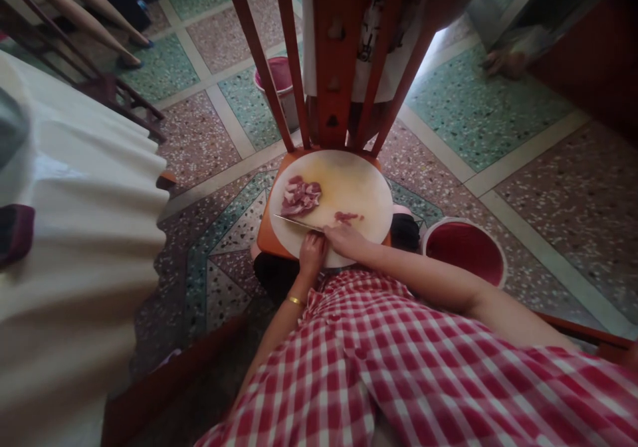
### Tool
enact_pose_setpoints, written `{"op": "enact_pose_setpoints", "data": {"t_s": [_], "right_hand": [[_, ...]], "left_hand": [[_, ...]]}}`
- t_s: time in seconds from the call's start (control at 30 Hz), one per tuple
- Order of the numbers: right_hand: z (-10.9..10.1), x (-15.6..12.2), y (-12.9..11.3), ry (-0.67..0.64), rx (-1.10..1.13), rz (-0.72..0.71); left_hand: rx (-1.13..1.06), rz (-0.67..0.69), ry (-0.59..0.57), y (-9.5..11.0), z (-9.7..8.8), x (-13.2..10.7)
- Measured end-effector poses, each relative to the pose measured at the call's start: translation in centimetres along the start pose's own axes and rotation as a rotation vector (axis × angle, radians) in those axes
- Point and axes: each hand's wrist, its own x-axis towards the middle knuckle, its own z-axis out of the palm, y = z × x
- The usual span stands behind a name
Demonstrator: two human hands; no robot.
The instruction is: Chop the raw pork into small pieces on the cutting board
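Observation:
A round white cutting board [349,175] lies on the seat of an orange wooden chair [264,228] before me. My right hand [346,241] is closed around the handle of a knife [299,222], whose thin blade points left across the near part of the board. Close beside it, at the board's near edge, my left hand [313,253] has its fingers curled by the blade; what they hold, if anything, is hidden. A pile of raw meat [302,196] sits at the board's left, beyond the knife. Small meat strips [347,217] lie nearer the middle.
The chair's slatted back [333,55] rises beyond the board. A red-lined bucket [466,251] stands on the floor at right, another bucket [282,78] behind the chair. A table with a pale cloth [100,201] is at left. Another person's legs [94,15] show at upper left.

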Motion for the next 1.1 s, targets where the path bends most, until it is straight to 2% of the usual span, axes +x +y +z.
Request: {"op": "enact_pose_setpoints", "data": {"t_s": [0.1,0.2,0.3,0.5,0.73,0.83,0.97,1.03,1.1], "right_hand": [[0.7,-2.6,2.0,-0.060,-0.016,0.053],[0.9,-5.3,4.2,-0.090,-0.058,0.185],[0.6,-6.3,4.7,-0.073,-0.087,0.279],[0.4,-5.3,2.8,-0.028,-0.049,0.177],[0.5,-4.7,3.0,-0.028,-0.059,0.176],[0.6,-2.9,2.4,-0.033,-0.050,0.160],[0.5,0.0,1.2,0.044,-0.015,0.052],[0.4,0.0,1.2,0.043,-0.006,0.039],[0.4,-1.5,2.0,0.001,-0.011,0.078]], "left_hand": [[-0.004,-0.012,-0.003,0.2,-0.1,0.2],[-0.038,-0.018,-0.003,0.4,-0.3,0.4],[-0.063,-0.020,0.011,0.4,-0.6,0.5],[-0.058,-0.015,0.063,0.4,-0.6,0.0],[-0.034,0.028,-0.039,0.5,-0.9,0.4],[-0.048,0.052,-0.046,0.4,-0.8,0.6],[-0.043,0.054,-0.061,0.2,-0.7,0.6],[-0.036,0.049,-0.055,0.3,-0.7,0.6],[-0.026,0.040,-0.036,0.3,-0.7,0.6]]}}
